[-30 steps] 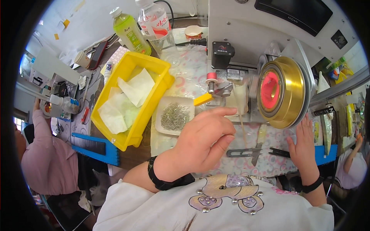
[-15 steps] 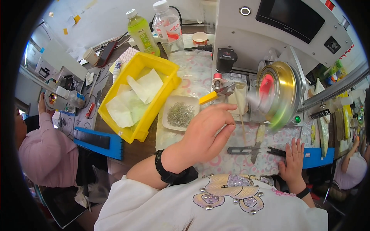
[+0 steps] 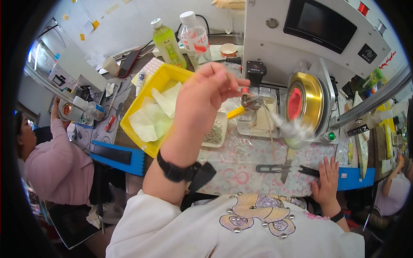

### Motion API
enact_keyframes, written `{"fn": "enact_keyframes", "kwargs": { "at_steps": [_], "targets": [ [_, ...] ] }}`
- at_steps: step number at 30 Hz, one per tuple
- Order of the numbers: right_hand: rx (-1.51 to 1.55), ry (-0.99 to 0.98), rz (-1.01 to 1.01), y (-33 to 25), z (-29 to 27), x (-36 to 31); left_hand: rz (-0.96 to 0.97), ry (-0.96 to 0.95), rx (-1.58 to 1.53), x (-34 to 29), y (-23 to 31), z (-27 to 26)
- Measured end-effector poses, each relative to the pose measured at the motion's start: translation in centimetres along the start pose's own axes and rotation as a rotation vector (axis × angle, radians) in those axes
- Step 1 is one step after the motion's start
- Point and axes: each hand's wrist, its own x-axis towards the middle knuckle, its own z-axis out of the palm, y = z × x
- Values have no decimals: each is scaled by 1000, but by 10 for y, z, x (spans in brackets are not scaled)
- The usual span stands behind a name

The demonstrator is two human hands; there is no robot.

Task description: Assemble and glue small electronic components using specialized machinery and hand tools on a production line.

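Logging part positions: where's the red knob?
Head view, above-right of centre: the red knob is by the left hand, below-left of the black box.

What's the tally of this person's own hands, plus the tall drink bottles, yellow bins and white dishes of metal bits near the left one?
Hands: 2, left hand and right hand
Drink bottles: 2, green bottle and clear bottle
Yellow plastic bin: 1
White dish of metal bits: 1
Total: 6

Lettering (image 3: 317,39) on screen (image 3: 320,20) and bottles (image 3: 200,40)
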Motion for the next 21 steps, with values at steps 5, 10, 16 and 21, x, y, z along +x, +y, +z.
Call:
{"fn": "enact_keyframes", "kwargs": {
  "at_steps": [5, 10, 16, 21],
  "targets": [
    [-4, 34, -22, -1, 2, 2, -287, 20, -550, 19, -31, -38],
    [-2, 31, -23, 3, 1, 1, -301, 34, -791, 9, -59, -38],
    [16, 36, -38, 3, 1, 1, -255, 59, -741, 4, -60, -33],
    [35, 32, -63, 1, 2, 8, -236, 86, -724, 1, -59, -33]
  ]
}}
